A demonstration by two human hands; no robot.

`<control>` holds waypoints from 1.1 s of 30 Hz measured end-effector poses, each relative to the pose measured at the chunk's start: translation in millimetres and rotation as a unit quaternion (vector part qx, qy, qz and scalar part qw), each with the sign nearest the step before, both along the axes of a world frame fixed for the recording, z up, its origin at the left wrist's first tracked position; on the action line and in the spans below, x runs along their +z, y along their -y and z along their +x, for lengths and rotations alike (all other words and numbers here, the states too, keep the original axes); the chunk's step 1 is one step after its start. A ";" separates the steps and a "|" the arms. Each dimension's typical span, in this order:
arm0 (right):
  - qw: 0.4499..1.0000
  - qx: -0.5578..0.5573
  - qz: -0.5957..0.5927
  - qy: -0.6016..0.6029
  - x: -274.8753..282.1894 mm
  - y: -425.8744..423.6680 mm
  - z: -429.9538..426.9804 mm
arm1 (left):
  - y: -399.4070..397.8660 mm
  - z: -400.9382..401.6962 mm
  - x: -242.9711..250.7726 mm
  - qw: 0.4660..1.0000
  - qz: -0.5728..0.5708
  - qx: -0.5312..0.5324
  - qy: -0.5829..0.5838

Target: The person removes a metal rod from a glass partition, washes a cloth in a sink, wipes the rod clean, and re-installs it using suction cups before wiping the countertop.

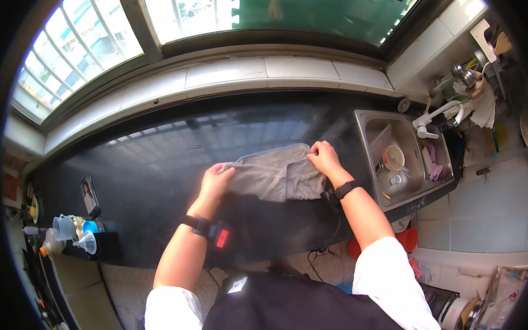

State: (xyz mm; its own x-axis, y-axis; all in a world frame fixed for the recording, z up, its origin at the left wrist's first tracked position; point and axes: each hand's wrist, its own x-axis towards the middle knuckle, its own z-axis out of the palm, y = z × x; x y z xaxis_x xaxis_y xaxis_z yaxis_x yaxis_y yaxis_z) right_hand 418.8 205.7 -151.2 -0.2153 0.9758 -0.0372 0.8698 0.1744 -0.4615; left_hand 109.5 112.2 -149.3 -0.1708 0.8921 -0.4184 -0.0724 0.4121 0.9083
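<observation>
A grey towelling cloth (263, 178), partly folded over itself, is stretched between both hands above the black countertop (158, 205). My left hand (215, 180) pinches its left corner between thumb and fingers. At the cloth's upper right edge, my right hand (325, 157) grips it with thumb and bent fingers. The lower edge of the cloth hangs close to the counter; whether it touches cannot be told. Each wrist wears a dark strap, and a red light glows by the left one.
Right of the cloth is a steel double sink (370, 168) holding a bowl (394, 157), with a white faucet (427, 120) behind. At the left lie a phone (89, 196), clear cups (63, 228) and a funnel (87, 241). A tiled window ledge (228, 74) runs along the back.
</observation>
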 end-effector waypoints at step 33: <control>0.919 -0.142 -0.178 -0.322 55.7 -23.9 50.6 | -54.5 3.3 43.3 0.976 0.151 -0.114 -0.110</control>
